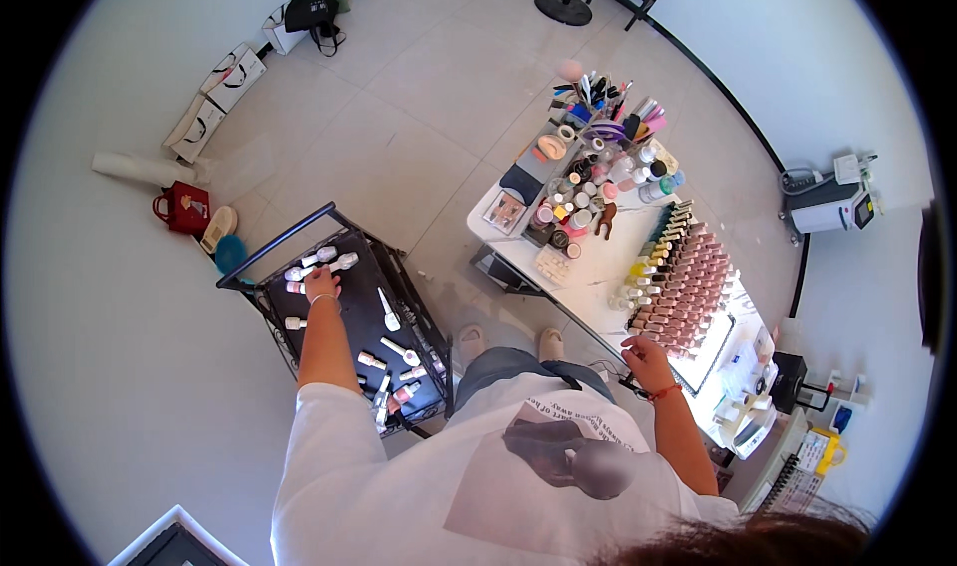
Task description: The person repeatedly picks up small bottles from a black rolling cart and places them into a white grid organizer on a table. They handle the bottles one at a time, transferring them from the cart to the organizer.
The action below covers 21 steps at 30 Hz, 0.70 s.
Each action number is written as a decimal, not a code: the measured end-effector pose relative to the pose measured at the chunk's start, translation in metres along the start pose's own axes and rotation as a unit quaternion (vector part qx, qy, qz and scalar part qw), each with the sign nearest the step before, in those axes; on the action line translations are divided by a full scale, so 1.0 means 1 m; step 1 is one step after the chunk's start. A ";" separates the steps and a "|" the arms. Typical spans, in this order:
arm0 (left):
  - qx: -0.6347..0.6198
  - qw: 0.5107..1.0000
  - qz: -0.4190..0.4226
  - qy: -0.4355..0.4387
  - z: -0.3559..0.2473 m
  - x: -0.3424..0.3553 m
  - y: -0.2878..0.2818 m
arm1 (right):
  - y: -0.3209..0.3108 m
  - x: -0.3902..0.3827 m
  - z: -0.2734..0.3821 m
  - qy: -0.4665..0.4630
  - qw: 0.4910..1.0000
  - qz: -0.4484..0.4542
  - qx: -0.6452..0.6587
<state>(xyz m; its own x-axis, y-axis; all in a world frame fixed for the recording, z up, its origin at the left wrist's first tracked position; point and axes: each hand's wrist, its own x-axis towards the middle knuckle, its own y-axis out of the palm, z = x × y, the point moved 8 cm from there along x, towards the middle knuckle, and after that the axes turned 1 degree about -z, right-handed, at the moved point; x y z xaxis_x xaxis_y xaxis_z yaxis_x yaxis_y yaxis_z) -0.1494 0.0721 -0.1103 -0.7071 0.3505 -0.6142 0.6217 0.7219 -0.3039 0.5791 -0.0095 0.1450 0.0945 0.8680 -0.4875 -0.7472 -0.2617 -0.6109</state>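
My left hand (pixel 323 285) is over the black wheeled cart (pixel 367 287), its fingers curled among white-capped bottles (pixel 344 261) at the upper left; what they hold is hidden. Other small bottles, including a long-necked white one (pixel 390 312) and a red one (pixel 404 395), lie about the cart's top. My right hand (pixel 648 359) is open, fingers loosely bent, at the near edge of the white table (pixel 588 284). Just beyond it stand tight rows of pink bottles (pixel 688 292), with yellow, clear and dark ones along their left side.
Cosmetic jars (pixel 578 197) and pen holders crowd the table's far part. A white machine (pixel 827 207) stands at the right wall, a black pedestal base (pixel 563 8) at the back. Paper bags (pixel 234 73), a red bag (pixel 181 207) and a blue basin (pixel 230 255) line the left wall.
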 end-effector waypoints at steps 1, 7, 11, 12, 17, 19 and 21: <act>0.021 1.000 0.000 0.011 -0.002 0.000 0.001 | 0.000 0.001 0.004 -0.004 1.000 0.002 -0.004; 0.251 0.877 -0.009 0.409 -0.087 -0.103 0.011 | 0.015 0.011 0.056 -0.079 0.995 0.028 -0.055; 0.284 0.745 0.070 0.600 -0.138 -0.259 0.025 | 0.035 0.013 0.148 -0.184 0.978 0.059 -0.084; 0.282 0.738 0.139 0.597 -0.143 -0.295 0.035 | 0.043 0.014 0.168 -0.229 0.968 0.066 -0.082; 0.223 0.634 0.297 0.678 -0.152 -0.456 0.071 | 0.077 -0.013 0.285 -0.432 0.890 0.063 -0.129; 0.204 0.636 0.343 0.660 -0.154 -0.485 0.082 | 0.088 -0.018 0.297 -0.459 0.868 0.080 -0.171; 0.173 0.647 0.379 0.639 -0.153 -0.496 0.086 | 0.087 -0.020 0.299 -0.442 0.874 0.090 -0.179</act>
<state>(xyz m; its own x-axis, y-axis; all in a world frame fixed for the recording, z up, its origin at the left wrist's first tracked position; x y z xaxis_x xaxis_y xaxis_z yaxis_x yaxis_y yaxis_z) 0.2030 0.0516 0.2792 0.2812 0.8921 0.3536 0.8347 -0.0455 -0.5488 0.3158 0.0767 0.2884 -0.6672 0.7447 -0.0200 -0.4282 -0.4053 -0.8077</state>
